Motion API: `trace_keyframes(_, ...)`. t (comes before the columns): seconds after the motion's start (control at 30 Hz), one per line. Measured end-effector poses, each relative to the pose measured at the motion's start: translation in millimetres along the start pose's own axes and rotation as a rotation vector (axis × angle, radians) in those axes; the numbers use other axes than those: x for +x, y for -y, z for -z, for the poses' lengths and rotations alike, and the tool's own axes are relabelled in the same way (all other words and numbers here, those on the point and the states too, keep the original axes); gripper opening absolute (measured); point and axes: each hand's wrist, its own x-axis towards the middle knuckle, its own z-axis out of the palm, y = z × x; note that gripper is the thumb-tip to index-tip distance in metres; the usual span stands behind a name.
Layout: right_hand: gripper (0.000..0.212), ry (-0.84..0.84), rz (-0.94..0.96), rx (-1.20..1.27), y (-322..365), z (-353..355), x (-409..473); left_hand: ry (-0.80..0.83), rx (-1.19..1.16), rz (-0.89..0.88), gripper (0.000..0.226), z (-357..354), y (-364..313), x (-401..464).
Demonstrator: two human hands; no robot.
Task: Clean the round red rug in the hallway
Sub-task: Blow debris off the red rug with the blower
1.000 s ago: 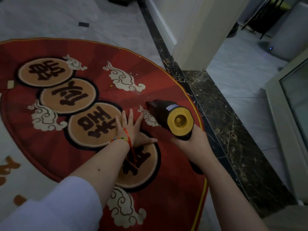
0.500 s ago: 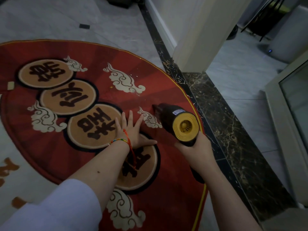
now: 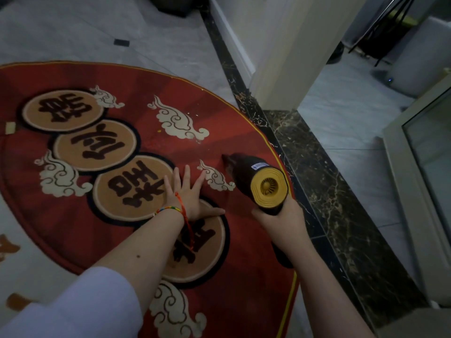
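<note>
The round red rug [image 3: 136,76] lies on the tiled floor, printed with tan circles bearing dark characters and cream clouds. My left hand [image 3: 189,195] rests flat on it with fingers spread, palm down, holding nothing. My right hand [image 3: 280,217] grips the handle of a black handheld vacuum [image 3: 253,180] with a yellow rear vent; its nozzle touches the rug near the right edge, beside a small cloud. Tiny pale and yellow crumbs [image 3: 159,130] speckle the rug by the larger cloud beyond the nozzle.
A dark marble strip [image 3: 324,191] borders the rug on the right. A white wall corner [image 3: 280,69] stands beyond it, and a white glass-fronted frame [image 3: 415,167] at the far right. A small pale scrap [image 3: 10,127] lies at the rug's left edge.
The vacuum has slid rightward toward the rug's right edge with my right hand. My left hand has stayed flat in the same place.
</note>
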Motion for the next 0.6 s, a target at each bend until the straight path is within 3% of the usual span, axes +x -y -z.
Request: trace_keyframes(0.6, 0.023, 0.090, 0.089, -0.024, 19.9, -14.7, 33.8, -0.111, -0.024, 0.017, 0.107, 8.9, 14.6, 8.8)
